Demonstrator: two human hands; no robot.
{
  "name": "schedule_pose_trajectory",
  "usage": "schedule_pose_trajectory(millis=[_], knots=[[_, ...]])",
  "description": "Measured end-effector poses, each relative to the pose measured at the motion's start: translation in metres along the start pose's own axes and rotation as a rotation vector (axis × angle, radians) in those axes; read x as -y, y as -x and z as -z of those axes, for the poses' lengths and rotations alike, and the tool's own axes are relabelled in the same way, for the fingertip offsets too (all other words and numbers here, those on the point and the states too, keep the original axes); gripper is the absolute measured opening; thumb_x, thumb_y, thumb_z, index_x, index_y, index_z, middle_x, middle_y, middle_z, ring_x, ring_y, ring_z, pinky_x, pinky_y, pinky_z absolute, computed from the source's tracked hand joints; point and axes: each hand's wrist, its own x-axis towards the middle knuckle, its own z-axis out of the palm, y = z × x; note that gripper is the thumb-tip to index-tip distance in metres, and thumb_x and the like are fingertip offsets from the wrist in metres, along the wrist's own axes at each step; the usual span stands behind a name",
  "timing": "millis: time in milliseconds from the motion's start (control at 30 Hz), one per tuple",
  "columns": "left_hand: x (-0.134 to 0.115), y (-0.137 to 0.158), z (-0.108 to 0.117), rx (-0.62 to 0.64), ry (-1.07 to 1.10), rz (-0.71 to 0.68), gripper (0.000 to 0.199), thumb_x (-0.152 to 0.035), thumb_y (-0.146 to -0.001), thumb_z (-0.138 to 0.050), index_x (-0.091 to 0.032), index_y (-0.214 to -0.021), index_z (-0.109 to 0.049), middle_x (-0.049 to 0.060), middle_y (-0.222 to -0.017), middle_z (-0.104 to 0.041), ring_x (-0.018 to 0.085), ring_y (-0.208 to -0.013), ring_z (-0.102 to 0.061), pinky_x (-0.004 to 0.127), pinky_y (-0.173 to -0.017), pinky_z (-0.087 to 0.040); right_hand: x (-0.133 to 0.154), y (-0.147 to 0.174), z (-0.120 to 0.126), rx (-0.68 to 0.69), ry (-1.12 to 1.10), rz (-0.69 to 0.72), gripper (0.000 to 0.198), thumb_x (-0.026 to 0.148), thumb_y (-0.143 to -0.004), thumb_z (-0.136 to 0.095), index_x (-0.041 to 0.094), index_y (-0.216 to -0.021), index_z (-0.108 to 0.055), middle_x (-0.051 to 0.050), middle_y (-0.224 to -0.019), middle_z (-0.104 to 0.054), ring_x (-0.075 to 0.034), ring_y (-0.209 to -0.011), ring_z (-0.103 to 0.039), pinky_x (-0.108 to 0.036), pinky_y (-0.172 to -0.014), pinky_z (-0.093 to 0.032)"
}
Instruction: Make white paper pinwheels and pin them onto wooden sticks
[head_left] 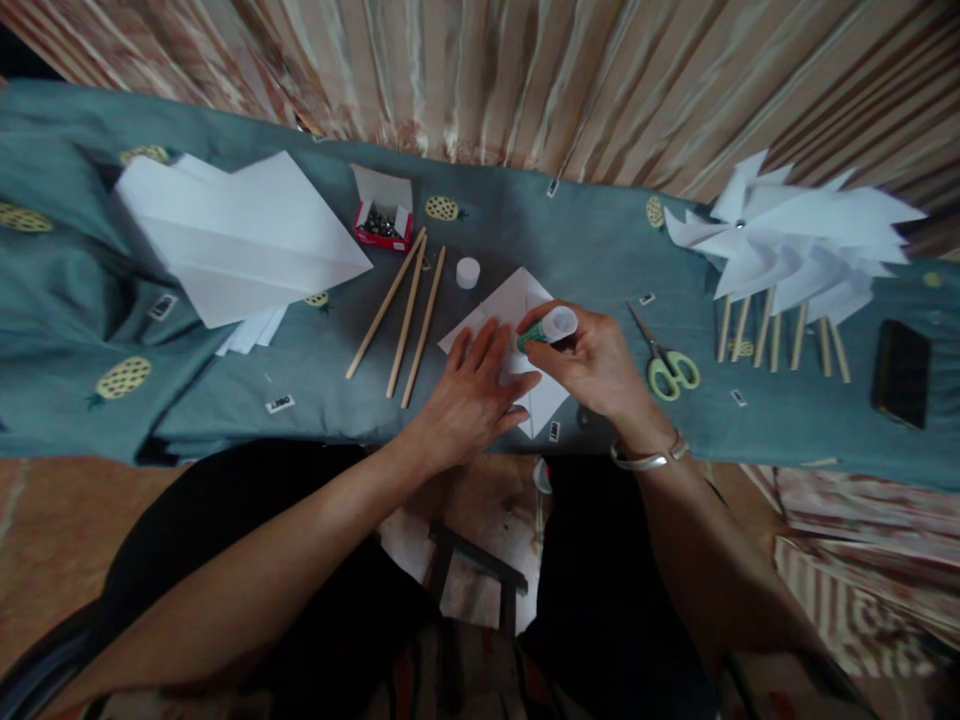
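Observation:
A folded square of white paper (551,390) lies on the cloth in front of me, one corner pointing away. My left hand (480,385) rests on its left part with fingers spread flat. In my right hand (592,360) is a glue stick (557,323), white with a green label, tilted with its far end down at the paper. The tip of the glue stick is hidden by my fingers. Beyond the paper stands a white round cap (467,273). Three wooden sticks (412,320) lie to the left of my left hand.
Green-handled scissors (667,365) lie right of my right hand. Several finished paper pinwheels (780,230) on sticks are stacked farther right, near a dark phone (902,373). White paper sheets (240,235) and a small red box (382,225) of metal pins are at the left.

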Motion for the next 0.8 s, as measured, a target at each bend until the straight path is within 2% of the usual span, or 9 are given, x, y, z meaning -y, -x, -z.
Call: schedule_pose_trajectory(millis=[167,300,500,600,700,800], knots=[[0.001,0.001,-0.003,-0.03,-0.001,-0.007,0.047,-0.042,-0.091,-0.061,-0.025,-0.134,-0.056,0.014,-0.164,-0.022,0.04,-0.15,-0.019,0.066,-0.117,-0.02,0.003,0.0,0.004,0.043,0.049,0.023,0.01,0.021,-0.077,-0.062,0.02,-0.084,-0.068,0.002,-0.07,-0.062,-0.014,-0.062,-0.053,-0.028,-0.058,-0.039],[0.002,0.001,-0.004,-0.031,-0.012,-0.011,0.047,-0.044,-0.089,-0.063,-0.027,-0.132,-0.057,0.014,-0.162,-0.027,0.041,-0.149,-0.021,0.067,-0.116,-0.021,-0.001,0.001,0.006,0.053,0.037,0.014,0.01,0.023,-0.076,-0.063,0.02,-0.085,-0.068,0.002,-0.07,-0.062,-0.013,-0.061,-0.052,-0.027,-0.057,-0.039],[0.002,0.0,-0.003,-0.017,-0.002,0.002,0.046,-0.043,-0.09,-0.063,-0.028,-0.133,-0.058,0.015,-0.161,-0.029,0.04,-0.149,-0.021,0.066,-0.116,-0.022,-0.006,0.003,0.01,-0.001,0.03,-0.032,0.008,0.024,-0.075,-0.065,0.021,-0.081,-0.069,0.003,-0.068,-0.062,-0.013,-0.059,-0.051,-0.028,-0.056,-0.039],[0.003,0.0,-0.004,-0.026,0.002,0.004,0.047,-0.043,-0.089,-0.064,-0.03,-0.134,-0.057,0.014,-0.162,-0.027,0.039,-0.15,-0.021,0.065,-0.116,-0.021,-0.01,0.004,0.016,-0.105,-0.084,-0.058,0.007,0.026,-0.072,-0.069,0.022,-0.077,-0.069,0.002,-0.069,-0.065,-0.014,-0.06,-0.054,-0.028,-0.058,-0.042],[0.003,0.0,-0.005,-0.026,-0.002,0.006,0.045,-0.044,-0.09,-0.062,-0.029,-0.132,-0.058,0.013,-0.162,-0.027,0.039,-0.15,-0.019,0.065,-0.116,-0.021,-0.018,0.005,0.028,-0.239,-0.299,-0.118,0.009,0.03,-0.072,-0.07,0.023,-0.077,-0.068,0.0,-0.073,-0.068,-0.013,-0.058,-0.054,-0.028,-0.054,-0.043],[0.004,0.0,-0.005,-0.029,-0.003,0.007,0.044,-0.044,-0.089,-0.063,-0.029,-0.131,-0.059,0.015,-0.162,-0.027,0.04,-0.15,-0.02,0.065,-0.116,-0.023,-0.028,0.005,0.042,-0.296,-0.484,-0.17,0.016,0.039,-0.076,-0.068,0.024,-0.082,-0.067,-0.002,-0.083,-0.071,-0.013,-0.058,-0.056,-0.028,-0.053,-0.047]])
